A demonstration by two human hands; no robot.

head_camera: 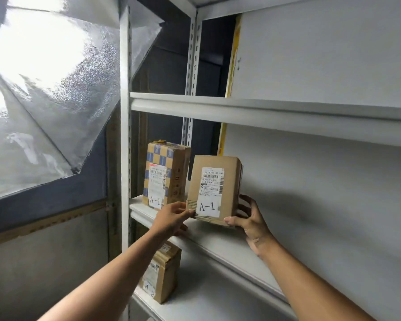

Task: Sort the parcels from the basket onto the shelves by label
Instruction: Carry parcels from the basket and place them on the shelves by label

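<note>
Brown parcel (214, 188) labelled A-1 stands upright, slightly tilted, at the front edge of the middle shelf (218, 242). The left hand (173, 216) pinches its lower left corner; the right hand (248, 218) grips its lower right corner, thumb on the front, fingers behind. Whether its base rests fully on the shelf is unclear. Just beyond the left hand stands a checked parcel (166, 173), also marked A-1. Below the left forearm, on the lower shelf (195, 297), stands another parcel (161, 273), apparently marked A-2.

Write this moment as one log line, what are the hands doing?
left hand: holds A-1 box | right hand: holds same box | box: tilted, over shelf | neighbour: checkered A-1 box
</note>
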